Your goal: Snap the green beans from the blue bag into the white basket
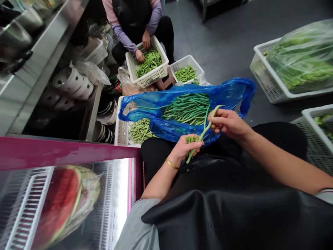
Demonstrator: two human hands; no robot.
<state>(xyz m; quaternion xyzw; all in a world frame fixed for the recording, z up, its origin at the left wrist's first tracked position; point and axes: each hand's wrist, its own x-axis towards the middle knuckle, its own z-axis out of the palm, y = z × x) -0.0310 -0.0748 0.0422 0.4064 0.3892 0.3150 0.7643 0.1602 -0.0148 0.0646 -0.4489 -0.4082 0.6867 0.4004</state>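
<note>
My left hand (186, 149) is closed around several short green bean pieces and the lower part of one long green bean (207, 129). The upper end of that bean is pinched in the fingers of my right hand (226, 122). Beneath and beyond both hands, a blue plastic bag (231, 91) lies spread wide, with many long green beans (186, 108) inside. Left of the bag, short bean pieces (141, 131) lie in a white basket (122, 133), which the bag partly covers.
Across from me a person (132, 21) handles beans in a white basket (148, 81), with another bean basket (199, 66) beside it. A bagged crate of greens (301, 62) stands right. A lit fridge (122, 194) holding cut watermelon (59, 201) is at left, below metal shelving (36, 55).
</note>
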